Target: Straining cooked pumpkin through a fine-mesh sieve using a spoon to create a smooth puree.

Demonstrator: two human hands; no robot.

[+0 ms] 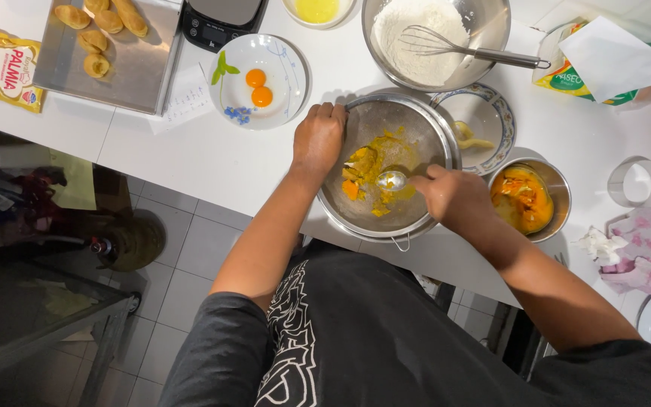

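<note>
The sieve [386, 169] sits at the near edge of the bench [212, 162], dead ahead of me, with orange and yellow mash [363, 169] smeared over the left and middle of its mesh. My left hand [318, 139] is closed over the sieve's rim at about nine o'clock, fingers curled onto the metal edge. My right hand [453, 197] comes in from four o'clock, closed around the handle of a spoon [392, 180] whose bowl rests on the mesh just right of the mash. The spoon's long axis runs roughly from four o'clock to ten o'clock, pointing into the mash, so the right hand is the nearer one to the pulp and the left only grips the rim.

At three o'clock of the sieve, just beside my right hand, a small steel bowl [529, 197] holds cooked orange squash. At one o'clock a patterned plate [484, 120] lies partly under the sieve's rim. At twelve o'clock stands a big bowl of flour [435, 38] with a whisk [453, 47] in it. At ten o'clock a white dish [259, 81] holds two yolks, and further out in that direction a tray [111, 49] carries a few pastries.
</note>
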